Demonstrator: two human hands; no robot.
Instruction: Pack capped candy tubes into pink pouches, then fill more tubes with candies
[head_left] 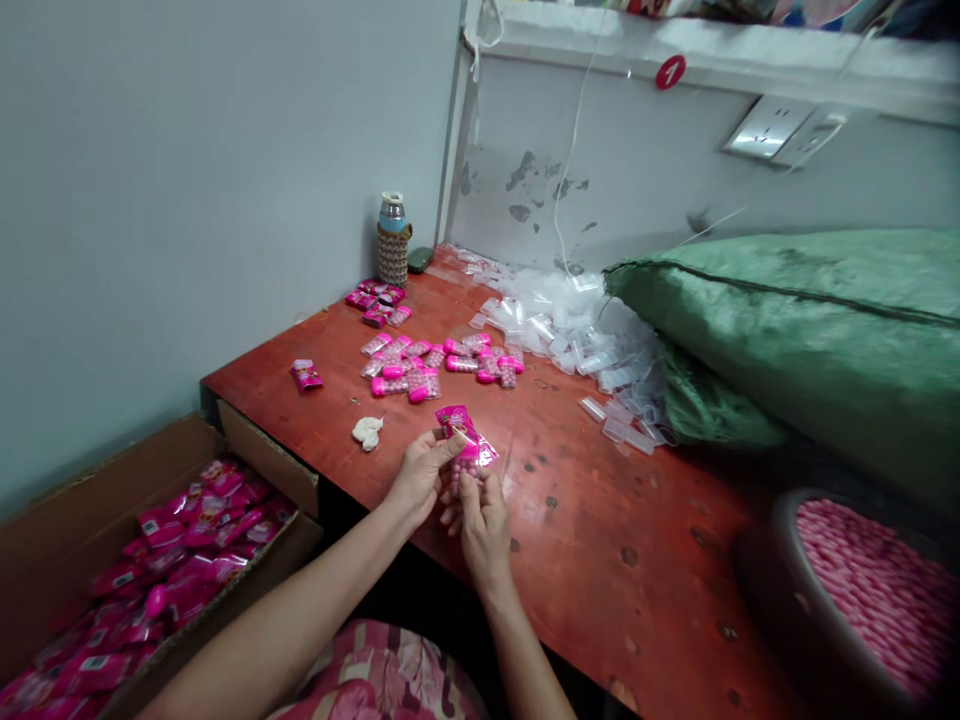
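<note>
Just above the table's front edge, my left hand [420,475] pinches a shiny pink printed packet [459,425]. My right hand [484,530] grips the lower end of a small transparent bottle of pink balls [465,468], which sits against or partly inside the packet; the fingers hide how they join. Beyond my hands, several similar bottles with pink caps [405,365] lie in a loose group. A lone pink packet [306,375] lies to the left, and a crumpled white piece [367,432] is near my left hand.
An open cardboard box [270,450] of pink packets stands at lower left. Empty transparent tubes [555,330] are heaped at the back, beside a large green sack [810,320]. A dark tub [787,580] of pink pieces is at right. A flask [393,250] stands by the wall.
</note>
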